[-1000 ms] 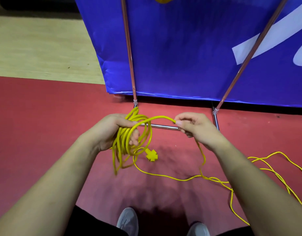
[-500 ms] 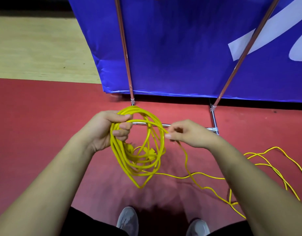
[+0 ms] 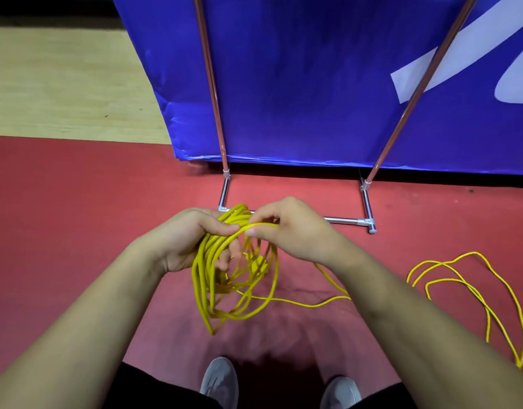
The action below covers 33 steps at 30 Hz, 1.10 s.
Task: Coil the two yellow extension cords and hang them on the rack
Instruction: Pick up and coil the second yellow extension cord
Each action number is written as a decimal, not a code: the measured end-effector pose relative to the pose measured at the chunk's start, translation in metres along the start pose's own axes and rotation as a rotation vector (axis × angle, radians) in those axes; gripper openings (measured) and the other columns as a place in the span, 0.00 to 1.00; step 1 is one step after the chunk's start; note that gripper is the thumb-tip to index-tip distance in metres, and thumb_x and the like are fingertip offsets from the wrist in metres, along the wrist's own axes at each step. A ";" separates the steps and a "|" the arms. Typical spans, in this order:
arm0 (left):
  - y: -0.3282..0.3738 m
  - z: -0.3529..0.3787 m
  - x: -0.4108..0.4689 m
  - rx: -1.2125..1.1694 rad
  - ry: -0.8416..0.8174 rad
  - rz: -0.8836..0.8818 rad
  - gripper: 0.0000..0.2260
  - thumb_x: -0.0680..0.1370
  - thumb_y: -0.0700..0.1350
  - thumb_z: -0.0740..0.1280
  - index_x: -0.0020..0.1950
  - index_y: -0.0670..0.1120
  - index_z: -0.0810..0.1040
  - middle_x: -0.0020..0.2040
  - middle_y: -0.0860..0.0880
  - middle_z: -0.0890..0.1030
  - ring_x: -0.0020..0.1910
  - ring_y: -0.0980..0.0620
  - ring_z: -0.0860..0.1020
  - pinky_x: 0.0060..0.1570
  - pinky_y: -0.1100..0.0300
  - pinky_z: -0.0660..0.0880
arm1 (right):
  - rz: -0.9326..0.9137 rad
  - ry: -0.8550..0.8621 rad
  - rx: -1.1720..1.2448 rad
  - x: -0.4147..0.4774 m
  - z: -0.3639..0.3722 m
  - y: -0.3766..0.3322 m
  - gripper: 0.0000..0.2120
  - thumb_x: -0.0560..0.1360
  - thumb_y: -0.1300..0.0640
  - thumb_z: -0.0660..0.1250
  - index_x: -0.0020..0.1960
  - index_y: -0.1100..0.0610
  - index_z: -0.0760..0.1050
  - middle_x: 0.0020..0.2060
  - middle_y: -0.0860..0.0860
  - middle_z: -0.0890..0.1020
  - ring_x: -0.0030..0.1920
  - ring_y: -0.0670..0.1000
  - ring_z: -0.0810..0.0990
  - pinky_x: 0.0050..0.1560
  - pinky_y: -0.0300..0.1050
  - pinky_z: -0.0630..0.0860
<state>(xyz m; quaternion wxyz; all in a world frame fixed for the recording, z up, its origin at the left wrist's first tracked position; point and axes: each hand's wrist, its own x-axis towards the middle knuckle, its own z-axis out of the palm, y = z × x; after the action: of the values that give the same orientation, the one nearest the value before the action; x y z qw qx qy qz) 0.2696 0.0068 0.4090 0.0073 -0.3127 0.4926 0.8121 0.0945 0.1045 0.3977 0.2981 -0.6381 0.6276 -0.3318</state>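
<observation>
- Cord (image 3: 213, 278) coil hangs from left hand (image 3: 180, 240), fingers curled round it.
- Right hand (image 3: 292, 231) pinches one strand.
- Loose cord on red floor (image 3: 77, 216).

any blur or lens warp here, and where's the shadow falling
Head view: wide-angle warp splays the metal rack poles; the coiled yellow extension cord blurs slightly at the left hand; diffuse shadow darkens the red floor by the grey shoes.

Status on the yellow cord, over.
Left hand grips the coil. Right hand pinches a strand at its top. Slack cord trails on floor at right. Nothing seen in the way.
</observation>
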 end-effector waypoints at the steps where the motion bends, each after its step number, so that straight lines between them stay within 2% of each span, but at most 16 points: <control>1: 0.001 0.000 0.000 -0.027 -0.029 0.015 0.04 0.68 0.40 0.69 0.40 0.40 0.79 0.28 0.43 0.74 0.18 0.50 0.70 0.23 0.62 0.69 | -0.002 0.024 -0.002 0.001 -0.002 0.000 0.06 0.73 0.53 0.72 0.41 0.55 0.82 0.31 0.53 0.80 0.31 0.47 0.74 0.37 0.44 0.71; 2: 0.003 -0.002 -0.001 -0.077 -0.045 0.033 0.01 0.68 0.40 0.68 0.37 0.43 0.78 0.27 0.46 0.69 0.18 0.53 0.66 0.22 0.64 0.65 | 0.019 0.032 -0.003 0.000 -0.006 0.005 0.07 0.73 0.52 0.72 0.40 0.55 0.81 0.29 0.52 0.78 0.30 0.44 0.71 0.35 0.42 0.69; 3: 0.005 -0.006 -0.001 -0.132 -0.042 0.056 0.02 0.69 0.40 0.66 0.36 0.44 0.76 0.26 0.48 0.67 0.17 0.55 0.64 0.22 0.65 0.64 | 0.054 0.018 -0.012 -0.002 -0.012 0.014 0.08 0.73 0.52 0.72 0.38 0.56 0.79 0.28 0.51 0.75 0.29 0.43 0.69 0.34 0.43 0.67; 5: 0.010 -0.013 -0.003 -0.226 -0.027 0.101 0.04 0.69 0.40 0.66 0.36 0.45 0.72 0.26 0.50 0.66 0.17 0.57 0.63 0.22 0.65 0.63 | 0.157 -0.049 -0.022 -0.012 -0.024 0.040 0.13 0.74 0.52 0.72 0.37 0.61 0.76 0.28 0.54 0.73 0.29 0.43 0.68 0.35 0.45 0.66; 8: 0.011 -0.017 -0.006 -0.193 0.044 0.125 0.06 0.67 0.40 0.68 0.38 0.43 0.72 0.27 0.46 0.69 0.18 0.52 0.67 0.23 0.63 0.68 | 0.292 -0.037 0.154 -0.025 -0.031 0.067 0.13 0.76 0.56 0.70 0.41 0.66 0.77 0.31 0.63 0.76 0.32 0.49 0.77 0.39 0.47 0.72; 10: 0.009 -0.014 -0.006 -0.092 0.081 0.099 0.08 0.66 0.41 0.70 0.39 0.39 0.74 0.28 0.40 0.75 0.20 0.46 0.73 0.25 0.58 0.74 | 0.315 0.043 0.235 -0.024 -0.030 0.067 0.09 0.77 0.57 0.68 0.44 0.63 0.80 0.30 0.59 0.74 0.30 0.53 0.75 0.35 0.47 0.71; 13: 0.007 -0.010 -0.005 -0.032 0.106 0.049 0.12 0.66 0.40 0.69 0.43 0.33 0.74 0.36 0.32 0.81 0.26 0.40 0.80 0.24 0.57 0.77 | 0.266 0.034 0.118 -0.018 -0.029 0.055 0.09 0.78 0.55 0.67 0.45 0.59 0.82 0.28 0.53 0.70 0.29 0.48 0.66 0.31 0.41 0.64; 16: 0.008 -0.012 -0.007 -0.106 0.107 0.044 0.12 0.68 0.40 0.68 0.47 0.34 0.75 0.45 0.30 0.82 0.30 0.39 0.82 0.25 0.56 0.78 | 0.211 -0.005 0.011 -0.013 -0.030 0.045 0.10 0.77 0.54 0.67 0.45 0.60 0.82 0.29 0.51 0.70 0.29 0.44 0.63 0.31 0.40 0.62; 19: 0.010 -0.020 -0.010 -0.191 0.039 0.046 0.19 0.59 0.43 0.79 0.45 0.35 0.80 0.41 0.34 0.83 0.27 0.43 0.80 0.26 0.56 0.78 | 0.162 -0.013 -0.001 -0.011 -0.030 0.039 0.10 0.77 0.54 0.68 0.43 0.60 0.81 0.30 0.50 0.69 0.31 0.43 0.63 0.33 0.41 0.62; 21: 0.011 -0.024 -0.009 -0.225 0.008 0.002 0.19 0.56 0.44 0.80 0.44 0.38 0.82 0.36 0.39 0.82 0.25 0.45 0.78 0.27 0.58 0.77 | 0.149 -0.005 -0.010 -0.010 -0.032 0.040 0.09 0.77 0.54 0.68 0.44 0.58 0.82 0.30 0.50 0.71 0.32 0.44 0.65 0.35 0.44 0.64; 24: 0.010 -0.019 -0.005 -0.196 -0.026 -0.042 0.22 0.57 0.47 0.80 0.46 0.39 0.81 0.33 0.41 0.79 0.24 0.46 0.76 0.27 0.59 0.76 | 0.112 0.002 -0.035 -0.008 -0.032 0.039 0.08 0.77 0.54 0.67 0.47 0.58 0.83 0.34 0.54 0.78 0.35 0.46 0.70 0.40 0.47 0.71; 25: 0.008 -0.015 -0.003 -0.170 -0.044 -0.053 0.23 0.58 0.48 0.81 0.46 0.38 0.80 0.33 0.40 0.80 0.24 0.46 0.77 0.26 0.59 0.76 | 0.084 -0.004 -0.036 -0.008 -0.029 0.034 0.08 0.77 0.54 0.68 0.49 0.58 0.83 0.34 0.51 0.79 0.35 0.44 0.72 0.42 0.45 0.72; 27: 0.002 -0.006 0.000 -0.089 -0.089 -0.071 0.21 0.59 0.49 0.81 0.44 0.38 0.80 0.32 0.40 0.80 0.23 0.46 0.77 0.23 0.60 0.75 | 0.002 -0.005 -0.073 -0.006 -0.022 0.021 0.08 0.77 0.54 0.67 0.50 0.56 0.83 0.35 0.46 0.77 0.37 0.42 0.74 0.42 0.37 0.70; 31: -0.004 -0.003 0.004 -0.068 -0.135 -0.051 0.18 0.63 0.48 0.80 0.44 0.39 0.79 0.27 0.48 0.69 0.19 0.53 0.68 0.21 0.63 0.66 | -0.107 0.131 -0.178 0.000 -0.016 0.012 0.07 0.77 0.54 0.67 0.47 0.55 0.82 0.38 0.49 0.77 0.39 0.45 0.73 0.42 0.38 0.68; 33: -0.002 -0.008 0.004 -0.118 -0.117 -0.016 0.18 0.63 0.47 0.79 0.44 0.40 0.76 0.26 0.50 0.66 0.18 0.56 0.65 0.21 0.65 0.63 | -0.090 0.113 -0.171 0.001 -0.016 0.021 0.04 0.76 0.55 0.68 0.46 0.55 0.81 0.39 0.49 0.77 0.40 0.45 0.73 0.41 0.35 0.66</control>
<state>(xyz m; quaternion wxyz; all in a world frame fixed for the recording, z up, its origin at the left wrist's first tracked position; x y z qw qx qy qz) 0.2707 0.0005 0.4023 0.0238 -0.2685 0.4400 0.8566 0.0691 0.1038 0.3912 0.1915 -0.6688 0.6403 -0.3257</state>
